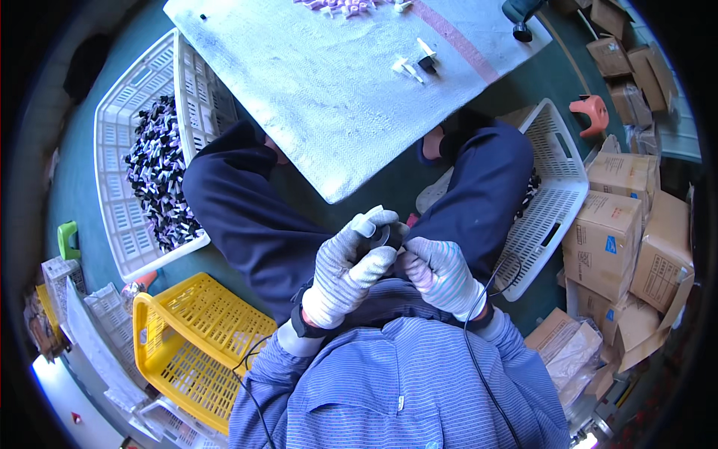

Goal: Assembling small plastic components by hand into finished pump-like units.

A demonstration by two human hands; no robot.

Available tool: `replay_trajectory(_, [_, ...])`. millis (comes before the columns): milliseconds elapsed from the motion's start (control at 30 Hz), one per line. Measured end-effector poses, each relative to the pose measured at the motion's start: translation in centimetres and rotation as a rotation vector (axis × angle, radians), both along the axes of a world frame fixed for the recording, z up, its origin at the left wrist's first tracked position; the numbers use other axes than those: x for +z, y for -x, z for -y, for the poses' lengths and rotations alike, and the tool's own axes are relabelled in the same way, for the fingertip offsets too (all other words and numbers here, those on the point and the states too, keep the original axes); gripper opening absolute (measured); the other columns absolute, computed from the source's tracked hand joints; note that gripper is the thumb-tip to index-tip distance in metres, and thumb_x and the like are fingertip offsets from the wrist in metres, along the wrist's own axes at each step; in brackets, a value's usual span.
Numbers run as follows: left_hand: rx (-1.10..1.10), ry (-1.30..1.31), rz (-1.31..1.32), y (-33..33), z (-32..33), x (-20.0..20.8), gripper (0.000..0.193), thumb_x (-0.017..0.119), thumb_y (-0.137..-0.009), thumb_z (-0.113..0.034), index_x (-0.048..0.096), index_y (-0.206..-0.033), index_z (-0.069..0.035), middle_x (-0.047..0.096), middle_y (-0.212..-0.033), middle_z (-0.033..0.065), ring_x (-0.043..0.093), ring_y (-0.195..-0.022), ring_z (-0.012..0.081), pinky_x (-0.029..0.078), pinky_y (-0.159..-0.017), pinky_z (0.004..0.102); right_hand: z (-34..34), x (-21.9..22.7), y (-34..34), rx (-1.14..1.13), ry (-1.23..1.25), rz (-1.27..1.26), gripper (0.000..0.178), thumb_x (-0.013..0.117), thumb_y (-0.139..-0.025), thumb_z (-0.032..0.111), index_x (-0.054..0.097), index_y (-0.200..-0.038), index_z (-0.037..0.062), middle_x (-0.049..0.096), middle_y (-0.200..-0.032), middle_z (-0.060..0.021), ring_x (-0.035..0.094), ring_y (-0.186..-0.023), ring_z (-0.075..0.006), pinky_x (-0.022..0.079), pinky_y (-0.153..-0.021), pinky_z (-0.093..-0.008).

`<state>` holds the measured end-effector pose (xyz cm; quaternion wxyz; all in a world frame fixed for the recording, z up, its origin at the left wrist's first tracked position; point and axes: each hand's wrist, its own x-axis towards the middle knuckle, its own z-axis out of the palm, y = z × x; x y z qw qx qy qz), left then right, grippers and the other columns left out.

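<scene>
Both my hands wear striped, light-coloured gloves and meet above my lap. In my left hand (345,271) is a small dark round piece (383,236) with a shiny curved rim, gripped between thumb and fingers. Its exact kind does not show. My right hand (440,275) is closed in a pinch right beside it, and whatever lies between those fingertips is hidden. On the light table (321,112) ahead lie a white pointed piece with a black cap (426,63) and white nozzle-like pieces (407,69). A pile of pink pieces (344,7) sits at the far edge.
To the left, a white crate (120,217) holds many black, white and lilac pieces (158,172). A yellow crate (202,352) lies nearer. Another white crate (550,187) stands by my right leg, with cardboard boxes (598,239) and a coral stool (591,114) beyond it.
</scene>
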<state>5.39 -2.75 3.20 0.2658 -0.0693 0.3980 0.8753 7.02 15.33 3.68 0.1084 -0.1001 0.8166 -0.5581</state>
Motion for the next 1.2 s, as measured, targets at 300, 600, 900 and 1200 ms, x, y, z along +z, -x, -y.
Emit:
replay_trajectory(300, [-0.025, 0.040, 0.014, -0.3, 0.0, -1.0, 0.050, 0.073, -0.085, -0.011, 0.051, -0.128, 0.000, 0.061, -0.113, 0.0092, 0.059, -0.102, 0.0141, 0.048, -0.091, 0.0275, -0.7, -1.6, -1.3, -0.024, 0.351, 0.431, 0.028, 0.055, -0.099, 0.029, 0.061, -0.090, 0.0038, 0.055, -0.066, -0.0033, 0.053, -0.059, -0.0110, 0.043, -0.056, -0.0275])
replay_trajectory(600, [0.011, 0.109, -0.023, -0.5, -0.3, -1.3, 0.048, 0.077, -0.081, -0.005, 0.056, -0.123, -0.001, 0.062, -0.111, 0.0072, 0.059, -0.102, 0.0126, 0.048, -0.092, 0.0291, -0.8, -2.0, -1.3, -0.018, 0.374, 0.397, 0.032, 0.053, -0.100, 0.035, 0.058, -0.091, 0.0045, 0.051, -0.065, 0.0023, 0.047, -0.057, -0.0061, 0.039, -0.053, -0.0229])
replay_trajectory(900, [0.025, 0.224, -0.077, -0.9, -0.7, -0.7, 0.043, 0.076, -0.082, -0.009, 0.059, -0.120, 0.000, 0.064, -0.105, 0.0048, 0.060, -0.098, 0.0110, 0.048, -0.090, 0.0272, -1.2, -3.2, -2.3, -0.071, 0.551, 0.517, 0.034, 0.054, -0.099, 0.038, 0.057, -0.092, 0.0046, 0.052, -0.069, 0.0017, 0.048, -0.061, -0.0058, 0.040, -0.056, -0.0215])
replay_trajectory(1200, [-0.023, 0.192, -0.008, -0.3, -0.4, -1.5, 0.050, 0.074, -0.085, -0.018, 0.055, -0.126, 0.002, 0.063, -0.112, 0.0048, 0.057, -0.100, 0.0089, 0.047, -0.092, 0.0270, 0.2, -1.5, -2.0, -0.190, 0.860, 0.679, 0.041, 0.053, -0.099, 0.042, 0.053, -0.084, 0.0044, 0.050, -0.066, 0.0011, 0.046, -0.055, -0.0063, 0.040, -0.051, -0.0222])
